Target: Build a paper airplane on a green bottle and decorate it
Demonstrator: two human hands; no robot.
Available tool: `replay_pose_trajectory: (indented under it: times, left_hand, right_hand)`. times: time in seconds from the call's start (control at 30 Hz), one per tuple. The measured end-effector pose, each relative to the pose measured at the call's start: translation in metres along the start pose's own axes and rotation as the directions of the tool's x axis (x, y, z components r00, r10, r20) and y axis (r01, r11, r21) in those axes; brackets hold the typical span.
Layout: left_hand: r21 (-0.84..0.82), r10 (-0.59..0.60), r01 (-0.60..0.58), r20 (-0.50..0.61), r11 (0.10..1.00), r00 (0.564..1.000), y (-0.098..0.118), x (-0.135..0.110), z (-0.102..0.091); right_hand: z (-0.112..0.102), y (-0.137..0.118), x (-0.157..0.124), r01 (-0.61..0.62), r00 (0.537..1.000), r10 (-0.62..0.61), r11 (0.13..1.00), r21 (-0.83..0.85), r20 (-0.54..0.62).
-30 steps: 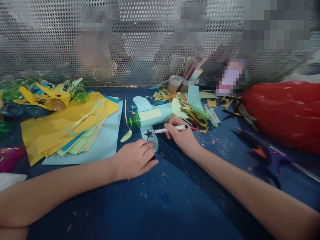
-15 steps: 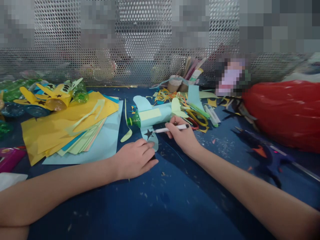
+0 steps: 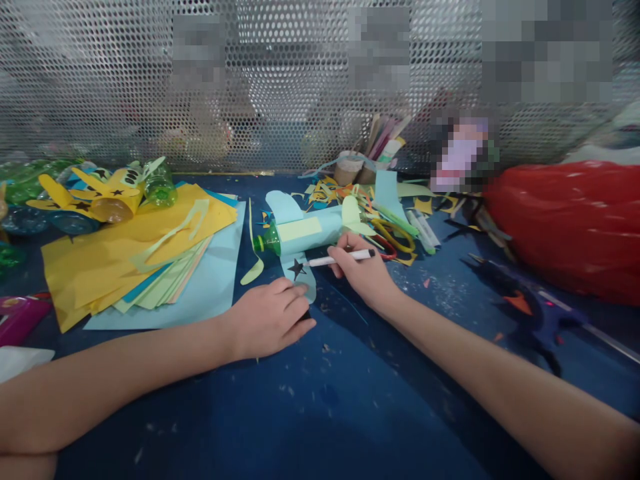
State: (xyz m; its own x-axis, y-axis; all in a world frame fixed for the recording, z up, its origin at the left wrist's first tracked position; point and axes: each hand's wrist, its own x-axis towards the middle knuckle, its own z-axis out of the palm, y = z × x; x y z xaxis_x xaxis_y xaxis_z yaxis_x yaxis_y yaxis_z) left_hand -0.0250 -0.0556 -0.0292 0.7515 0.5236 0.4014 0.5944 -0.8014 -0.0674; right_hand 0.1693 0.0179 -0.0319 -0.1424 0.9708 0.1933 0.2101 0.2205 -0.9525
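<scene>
A light-blue paper airplane (image 3: 307, 230) built around a green bottle lies in the middle of the dark blue table (image 3: 320, 387). Its near wing carries a black star (image 3: 297, 269). My right hand (image 3: 363, 270) is closed around a white marker (image 3: 340, 258), whose tip touches the wing beside the star. My left hand (image 3: 270, 317) rests on the table with fingers curled, its fingertips pressing the tip of that near wing.
A stack of yellow, green and blue paper sheets (image 3: 135, 257) lies to the left, with a yellow bottle airplane (image 3: 100, 193) behind it. Scissors (image 3: 395, 237), paper scraps and pens sit behind the plane. A red plastic bag (image 3: 570, 223) and a glue gun (image 3: 540, 313) are at right. A perforated metal screen (image 3: 300, 87) closes the back.
</scene>
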Motion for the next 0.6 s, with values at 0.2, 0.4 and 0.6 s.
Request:
replay_pose_trajectory:
  times: [0.2,0.4,0.6]
  left_hand:
    - [-0.001,-0.007,0.007,0.024,1.0,1.0,-0.0001,-0.0008,0.0017]
    - [-0.013,-0.01,0.01,0.024,1.0,1.0,-0.0005,-0.0014,0.0025]
    - [-0.034,-0.008,0.009,0.022,0.999,1.0,-0.0008,-0.0015,0.0024]
  right_hand:
    - [-0.0003,-0.0022,-0.0006,-0.004,1.0,0.004,1.0,0.011,-0.012]
    - [-0.0005,-0.0016,-0.0004,0.003,1.0,-0.003,1.0,-0.004,0.006]
    - [-0.0001,0.0012,0.0005,0.0,1.0,0.0,1.0,0.0,0.009]
